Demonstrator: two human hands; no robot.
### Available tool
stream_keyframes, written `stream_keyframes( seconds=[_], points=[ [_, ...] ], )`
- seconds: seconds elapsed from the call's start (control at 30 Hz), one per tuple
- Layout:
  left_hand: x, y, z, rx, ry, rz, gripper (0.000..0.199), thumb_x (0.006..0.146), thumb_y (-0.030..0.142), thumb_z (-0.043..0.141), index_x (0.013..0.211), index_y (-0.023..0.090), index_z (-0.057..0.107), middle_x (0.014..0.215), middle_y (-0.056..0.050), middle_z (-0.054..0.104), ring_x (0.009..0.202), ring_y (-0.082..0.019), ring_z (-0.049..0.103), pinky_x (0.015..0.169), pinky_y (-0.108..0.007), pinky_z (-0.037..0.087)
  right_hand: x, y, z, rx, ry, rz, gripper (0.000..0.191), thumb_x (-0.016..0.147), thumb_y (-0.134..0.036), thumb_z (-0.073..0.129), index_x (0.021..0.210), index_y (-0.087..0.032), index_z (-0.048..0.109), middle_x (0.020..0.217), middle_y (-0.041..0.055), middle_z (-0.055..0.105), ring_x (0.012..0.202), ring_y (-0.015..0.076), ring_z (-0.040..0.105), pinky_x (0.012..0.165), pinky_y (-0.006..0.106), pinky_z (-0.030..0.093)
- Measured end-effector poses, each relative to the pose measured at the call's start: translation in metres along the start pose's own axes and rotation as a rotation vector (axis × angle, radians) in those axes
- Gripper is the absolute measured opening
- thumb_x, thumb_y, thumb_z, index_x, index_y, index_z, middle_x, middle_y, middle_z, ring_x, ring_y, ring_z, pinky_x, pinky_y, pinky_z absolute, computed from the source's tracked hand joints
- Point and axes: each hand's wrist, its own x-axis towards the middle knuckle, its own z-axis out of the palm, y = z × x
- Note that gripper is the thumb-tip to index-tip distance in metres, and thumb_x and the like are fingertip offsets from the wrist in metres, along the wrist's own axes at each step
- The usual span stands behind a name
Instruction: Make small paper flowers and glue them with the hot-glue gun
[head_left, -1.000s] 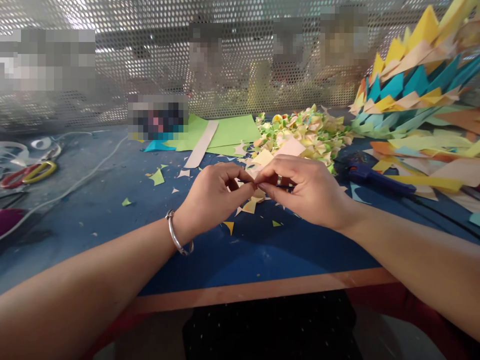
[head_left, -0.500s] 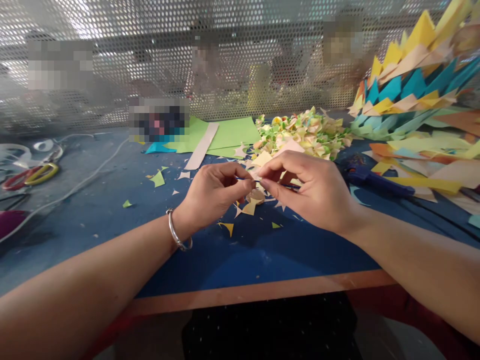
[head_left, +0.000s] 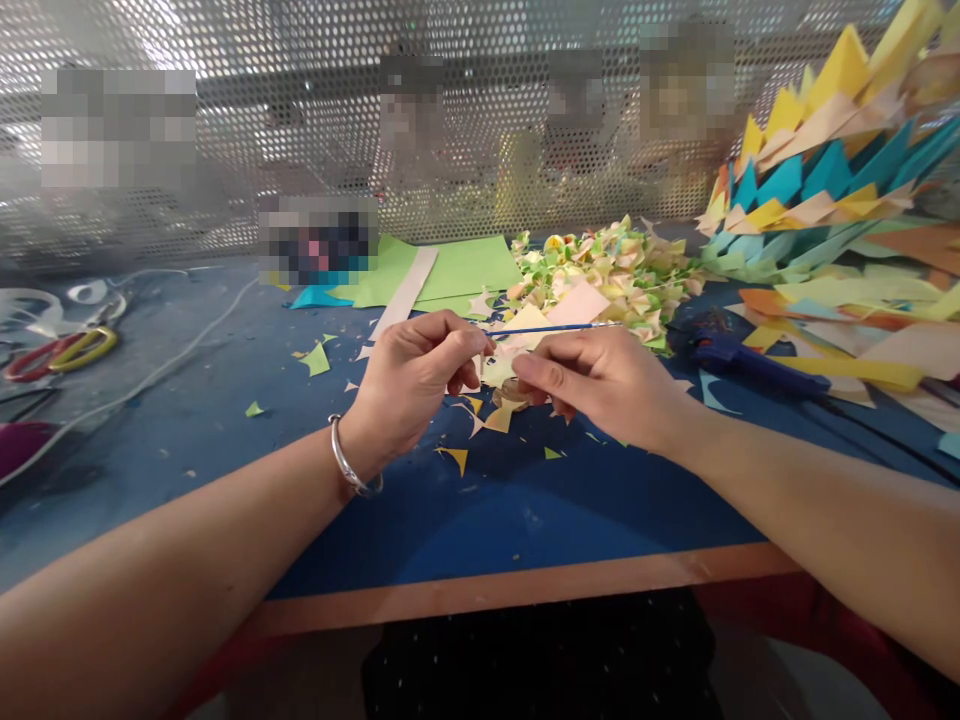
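My left hand [head_left: 420,375], with a silver bangle at the wrist, pinches one end of a thin blue stick [head_left: 547,329]. The stick points right, and its pale far end lies above my right hand [head_left: 592,372]. The thumb and fingers of that hand are pressed together. I cannot make out what is between them, if anything. Under and around both hands lie pale and yellow paper scraps [head_left: 501,414]. Behind them is a heap of small cut paper pieces [head_left: 611,265] in green, cream and yellow.
Green paper sheets [head_left: 469,265] and a pale strip [head_left: 409,290] lie behind my hands. A blue glue gun [head_left: 761,362] with its cord is at right, by paper strips [head_left: 892,335] and layered pointed paper [head_left: 832,170]. Scissors [head_left: 84,348] and a white cord [head_left: 169,368] are left.
The blue stick now shows above my right hand, where before it ran between both hands at finger height. My right hand has dropped slightly, and the left has turned a little.
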Motion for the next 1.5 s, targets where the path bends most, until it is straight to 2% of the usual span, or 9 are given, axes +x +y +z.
stream_keyframes(
  seconds=[0.13, 0.27, 0.4, 0.53, 0.9, 1.3, 1.5],
  points=[
    [-0.002, 0.001, 0.000, -0.006, -0.056, 0.013, 0.011, 0.079, 0.020, 0.062, 0.071, 0.016, 0.067, 0.056, 0.001, 0.059, 0.049, -0.008, 0.050, 0.047, -0.021, 0.041, 0.003, 0.001, -0.001, 0.309, 0.000, 0.114, 0.052, 0.090, -0.063, 0.057, 0.071, -0.016, 0.070, 0.064, 0.0027, 0.064, 0.049, 0.0088, 0.055, 0.044, 0.022, 0.043],
    [-0.004, 0.004, 0.002, -0.021, -0.073, 0.018, 0.010, 0.079, 0.024, 0.065, 0.071, 0.017, 0.066, 0.065, 0.000, 0.064, 0.051, -0.008, 0.052, 0.048, -0.021, 0.044, 0.005, -0.001, 0.001, 0.531, 0.056, 0.210, 0.058, 0.089, -0.067, 0.054, 0.068, -0.016, 0.070, 0.059, 0.0027, 0.063, 0.044, 0.0086, 0.053, 0.039, 0.022, 0.041],
    [-0.006, 0.004, 0.003, -0.029, -0.094, 0.057, 0.011, 0.078, 0.025, 0.067, 0.070, 0.017, 0.065, 0.070, -0.001, 0.066, 0.050, -0.007, 0.052, 0.048, -0.021, 0.045, 0.007, -0.002, 0.002, 0.651, 0.103, 0.289, 0.047, 0.090, -0.054, 0.062, 0.064, -0.016, 0.069, 0.053, 0.0004, 0.060, 0.039, 0.0072, 0.049, 0.035, 0.020, 0.037],
    [-0.005, 0.001, 0.004, -0.025, -0.108, 0.012, 0.011, 0.079, 0.024, 0.068, 0.071, 0.017, 0.065, 0.064, 0.000, 0.063, 0.049, -0.006, 0.052, 0.047, -0.020, 0.044, 0.008, -0.003, 0.000, 0.722, 0.121, 0.280, 0.034, 0.089, -0.038, 0.067, 0.064, -0.015, 0.070, 0.055, -0.0007, 0.061, 0.039, 0.0058, 0.049, 0.036, 0.019, 0.038],
    [-0.003, 0.002, -0.001, -0.109, -0.144, -0.153, 0.011, 0.080, 0.020, 0.067, 0.069, 0.016, 0.064, 0.059, 0.001, 0.060, 0.051, -0.006, 0.053, 0.049, -0.019, 0.042, 0.008, 0.003, -0.001, 0.650, 0.070, 0.207, 0.025, 0.088, -0.036, 0.070, 0.073, -0.016, 0.072, 0.061, -0.0018, 0.063, 0.044, 0.0051, 0.053, 0.039, 0.017, 0.041],
    [-0.001, 0.004, -0.006, -0.088, -0.185, -0.201, 0.011, 0.078, 0.019, 0.069, 0.068, 0.016, 0.066, 0.062, 0.001, 0.059, 0.052, -0.007, 0.052, 0.049, -0.020, 0.041, 0.007, 0.005, -0.004, 0.511, 0.025, 0.135, 0.022, 0.090, -0.032, 0.067, 0.077, -0.015, 0.070, 0.064, -0.0012, 0.062, 0.047, 0.0052, 0.054, 0.043, 0.017, 0.045],
    [-0.001, 0.006, -0.008, -0.076, -0.195, -0.240, 0.011, 0.077, 0.017, 0.069, 0.067, 0.016, 0.067, 0.061, 0.001, 0.058, 0.052, -0.006, 0.051, 0.049, -0.018, 0.041, 0.008, 0.009, -0.005, 0.433, 0.006, 0.112, 0.024, 0.089, -0.037, 0.068, 0.078, -0.016, 0.068, 0.066, -0.0013, 0.063, 0.047, 0.0062, 0.054, 0.043, 0.019, 0.047]
  ],
)
